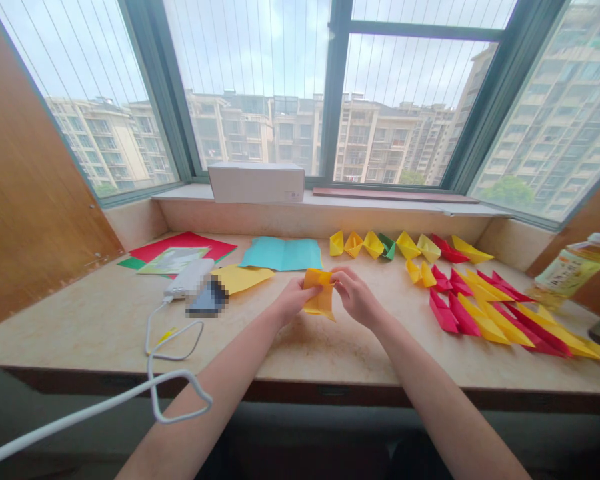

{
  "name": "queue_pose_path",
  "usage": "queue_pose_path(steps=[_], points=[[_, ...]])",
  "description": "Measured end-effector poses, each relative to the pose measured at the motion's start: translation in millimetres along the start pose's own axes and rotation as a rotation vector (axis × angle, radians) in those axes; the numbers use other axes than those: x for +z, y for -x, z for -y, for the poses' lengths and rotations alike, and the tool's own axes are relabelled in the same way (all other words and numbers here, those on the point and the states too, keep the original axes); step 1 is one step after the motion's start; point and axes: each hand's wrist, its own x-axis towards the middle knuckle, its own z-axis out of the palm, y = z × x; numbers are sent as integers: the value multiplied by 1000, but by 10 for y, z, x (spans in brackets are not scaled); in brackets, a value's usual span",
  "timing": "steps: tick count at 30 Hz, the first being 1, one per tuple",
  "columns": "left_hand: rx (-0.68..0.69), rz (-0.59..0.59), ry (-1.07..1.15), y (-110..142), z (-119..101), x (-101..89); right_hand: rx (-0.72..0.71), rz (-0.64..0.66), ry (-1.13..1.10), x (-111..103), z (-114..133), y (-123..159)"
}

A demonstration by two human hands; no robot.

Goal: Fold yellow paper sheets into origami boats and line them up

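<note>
A partly folded piece of orange-yellow paper (319, 295) is held up above the stone counter (105, 320) between both hands. My left hand (294, 300) pinches its left side and my right hand (356, 295) pinches its upper right edge. Flat sheets lie behind: a teal sheet (283, 254), a yellow sheet (243, 277) and a red sheet (185, 245) under a green one. Several folded paper boats (375, 244) in yellow, orange, green and red stand in a row at the back, and more red and yellow boats (485, 313) lie at the right.
A white power bank (187, 278) with a white cable (165, 360) and a blurred phone (207, 299) lie left of my hands. A white box (256, 182) sits on the window sill. A bottle of yellow liquid (573, 267) lies at the far right.
</note>
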Motion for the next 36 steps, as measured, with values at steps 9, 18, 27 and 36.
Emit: queue_pose_path(steps=[9,18,27,36], points=[[9,17,-28,21,-20,5,110,5,66,-7,12,13],[-5,33,-84,39,-32,18,91,-21,102,-23,-12,13],[-2,64,-81,60,-55,56,99,-40,98,-39,29,-1],[11,81,-50,89,-104,67,-8,12,91,-26,17,3]])
